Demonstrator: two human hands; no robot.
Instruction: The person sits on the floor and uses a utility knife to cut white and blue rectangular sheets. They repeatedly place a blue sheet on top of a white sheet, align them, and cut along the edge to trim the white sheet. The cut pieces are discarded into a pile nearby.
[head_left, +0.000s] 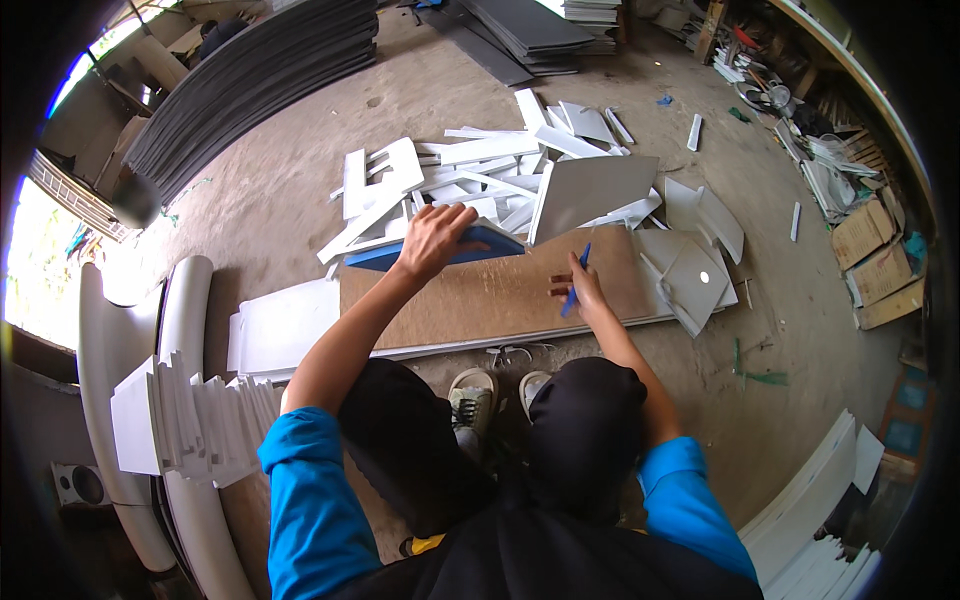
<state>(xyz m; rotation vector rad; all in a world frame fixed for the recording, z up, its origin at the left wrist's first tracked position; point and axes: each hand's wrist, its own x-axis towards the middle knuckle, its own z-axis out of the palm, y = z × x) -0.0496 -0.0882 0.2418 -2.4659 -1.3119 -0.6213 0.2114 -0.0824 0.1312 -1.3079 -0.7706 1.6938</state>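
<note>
My left hand is closed over the upper edge of a flat board with a blue face and a white edge, tilted up at the far side of a brown board. My right hand holds a slim blue tool, either a pen or a cutter, above the brown board's right half. White sheets lie under the brown board and stick out at its left. Just beyond, a larger white panel leans upright near the blue-faced board.
White offcuts are heaped beyond the brown board. More cut pieces lie at its right end. Thin white pieces stand in a row at my left, near white rolls. Dark sheets are stacked far left; cardboard boxes stand right.
</note>
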